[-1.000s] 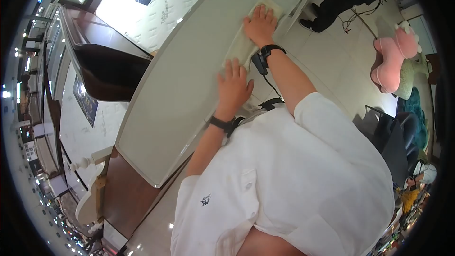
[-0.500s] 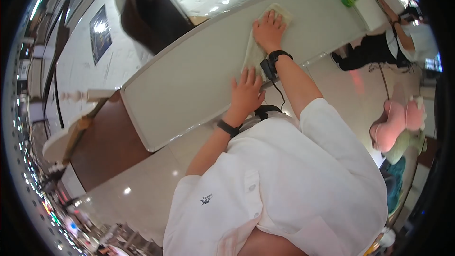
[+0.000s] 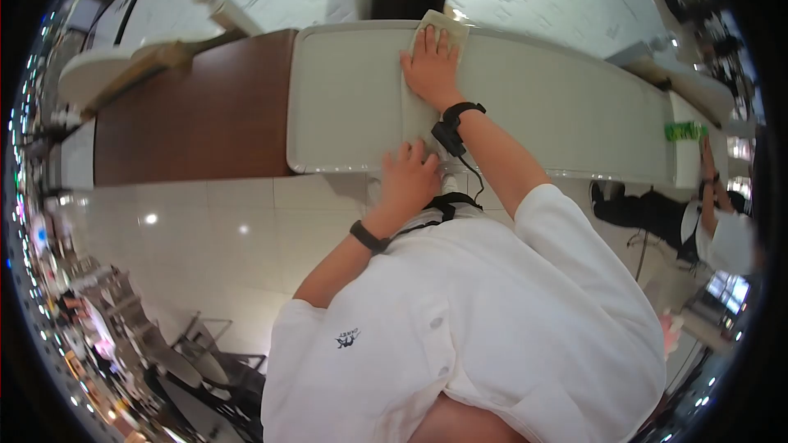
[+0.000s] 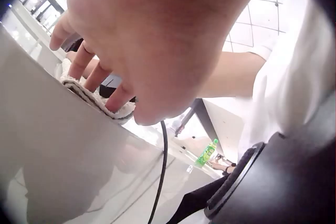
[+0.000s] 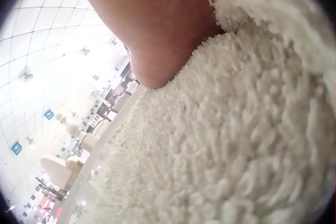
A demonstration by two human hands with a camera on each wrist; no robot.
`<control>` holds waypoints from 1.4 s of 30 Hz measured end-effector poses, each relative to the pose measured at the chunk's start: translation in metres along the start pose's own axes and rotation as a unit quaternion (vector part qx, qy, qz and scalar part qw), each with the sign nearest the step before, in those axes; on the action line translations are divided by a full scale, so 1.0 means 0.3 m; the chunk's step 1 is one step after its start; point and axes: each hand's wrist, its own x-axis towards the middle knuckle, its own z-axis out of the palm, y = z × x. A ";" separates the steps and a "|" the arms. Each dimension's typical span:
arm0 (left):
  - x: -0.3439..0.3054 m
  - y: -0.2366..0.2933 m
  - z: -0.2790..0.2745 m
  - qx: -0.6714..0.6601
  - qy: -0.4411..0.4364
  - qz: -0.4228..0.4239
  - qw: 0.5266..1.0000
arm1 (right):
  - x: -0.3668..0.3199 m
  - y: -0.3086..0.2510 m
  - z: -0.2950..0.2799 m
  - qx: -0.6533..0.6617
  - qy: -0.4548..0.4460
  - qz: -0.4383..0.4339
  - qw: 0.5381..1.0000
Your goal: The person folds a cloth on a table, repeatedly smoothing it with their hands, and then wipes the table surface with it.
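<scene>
A cream terry towel (image 3: 417, 119) lies folded lengthwise across the glossy light grey tabletop (image 3: 558, 107), reaching from its near edge to its far rim. My right hand (image 3: 431, 72) rests flat on the far part of the towel, fingers spread and pointing away from me. In the right wrist view, the looped pile of the towel (image 5: 226, 134) fills most of the picture beneath that hand. My left hand (image 3: 408, 184) is at the near edge, its fingertips pressing on the towel's near end. The left wrist view shows these fingers (image 4: 94, 79) reaching down onto the towel (image 4: 118, 112).
Dark brown wood (image 3: 193, 115) adjoins the tabletop on the left. A green bottle (image 3: 685, 131) stands at the right end, near another person (image 3: 718, 234). Beyond the far rim are white mattresses (image 3: 525, 12). A black cable (image 3: 476, 176) hangs from my right wrist.
Both hands and the towel have moved along the tabletop toward its left end. The head view has turned, so the tabletop lies level across it. My left fingers look more bent.
</scene>
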 end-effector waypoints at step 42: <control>0.088 0.108 0.038 0.007 0.014 0.041 0.999 | -0.059 0.236 -0.092 0.078 0.024 0.075 0.994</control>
